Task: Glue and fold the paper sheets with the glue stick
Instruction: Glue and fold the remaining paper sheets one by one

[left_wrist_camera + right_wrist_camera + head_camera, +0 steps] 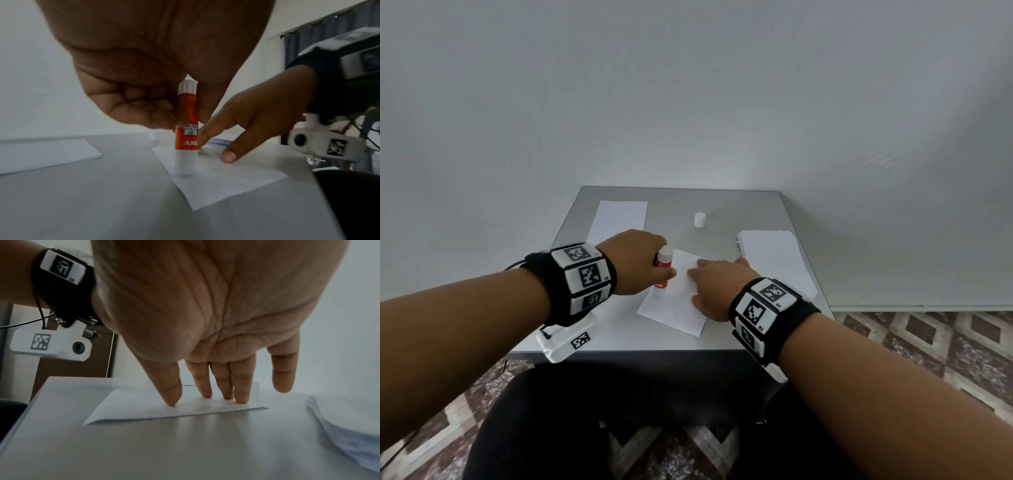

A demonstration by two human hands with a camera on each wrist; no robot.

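A white paper sheet [676,301] lies slanted in the middle of the grey table [619,342]. My left hand [640,262] grips an orange and white glue stick [663,267], held upright and upside down, its tip pressed on the sheet's left edge. From the left wrist, the glue stick [186,129] stands on the sheet [226,183] between my curled fingers. My right hand [717,289] lies flat with straight fingers pressing the sheet's right part. In the right wrist view its fingertips [240,395] rest on the sheet [144,410].
The white glue cap [700,219] stands at the back of the table. A folded sheet [618,219] lies at the back left. A stack of paper sheets [774,257] sits along the right edge. Wall behind, patterned floor around.
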